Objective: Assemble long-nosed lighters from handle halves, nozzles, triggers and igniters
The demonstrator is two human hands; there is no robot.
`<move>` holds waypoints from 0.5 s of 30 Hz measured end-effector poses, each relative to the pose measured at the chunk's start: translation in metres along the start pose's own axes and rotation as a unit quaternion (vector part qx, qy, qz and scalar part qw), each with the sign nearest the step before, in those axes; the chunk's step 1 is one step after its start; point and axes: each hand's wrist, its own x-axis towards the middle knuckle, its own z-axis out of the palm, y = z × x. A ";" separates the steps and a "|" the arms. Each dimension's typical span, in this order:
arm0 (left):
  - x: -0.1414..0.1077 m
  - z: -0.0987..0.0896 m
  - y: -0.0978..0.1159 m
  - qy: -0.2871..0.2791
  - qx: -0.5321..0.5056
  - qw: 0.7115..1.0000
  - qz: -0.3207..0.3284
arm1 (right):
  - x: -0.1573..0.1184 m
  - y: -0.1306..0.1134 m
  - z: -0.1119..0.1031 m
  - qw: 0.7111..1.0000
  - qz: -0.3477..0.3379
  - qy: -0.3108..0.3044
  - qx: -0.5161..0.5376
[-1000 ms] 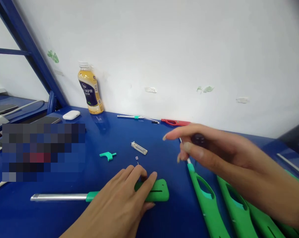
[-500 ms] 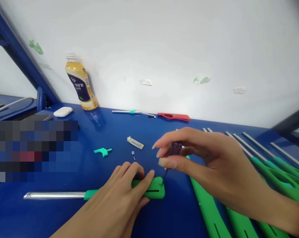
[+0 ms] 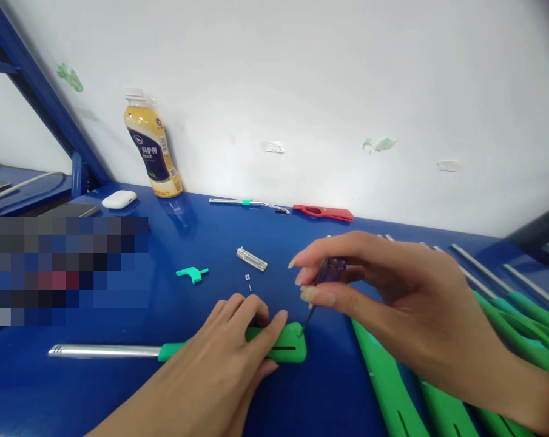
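A green long-necked lighter (image 3: pixel 296 356) lies across the blue table, its metal tube pointing left. My left hand (image 3: pixel 224 352) is closed over its handle and presses it down. In the fingers of my right hand (image 3: pixel 374 291) is a small screwdriver (image 3: pixel 332 271) with a dark purple handle. Its thin shaft slants down, with the tip at a small hole near the handle's right end. Beyond my left hand lie a teal trigger (image 3: pixel 193 275), a clear fuel tank (image 3: pixel 252 259), a tiny pale square part (image 3: pixel 247 277) and a small screw (image 3: pixel 250 287).
Several green lighters (image 3: pixel 387 376) lie at the right, partly under my right forearm. A red lighter casing (image 3: pixel 326 212) and a metal tube with wire (image 3: pixel 233 201) rest near the white wall. A yellow bottle (image 3: pixel 153 145) and white earphone case (image 3: pixel 119 199) stand back left.
The screwdriver leans more to the right, its handle having shifted right with my right hand. The whole view has moved slightly; my left hand keeps its hold on the lighter.
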 end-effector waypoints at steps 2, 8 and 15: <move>0.001 -0.001 0.001 -0.003 0.001 1.000 0.002 | 0.001 0.001 0.002 1.000 -0.005 -0.008 0.002; 0.002 -0.004 -0.002 0.000 -0.012 1.000 -0.007 | -0.001 0.002 0.003 0.999 -0.037 -0.033 -0.008; 0.003 -0.009 0.001 0.000 -0.096 0.995 -0.037 | -0.004 0.005 -0.007 0.989 -0.060 -0.133 -0.033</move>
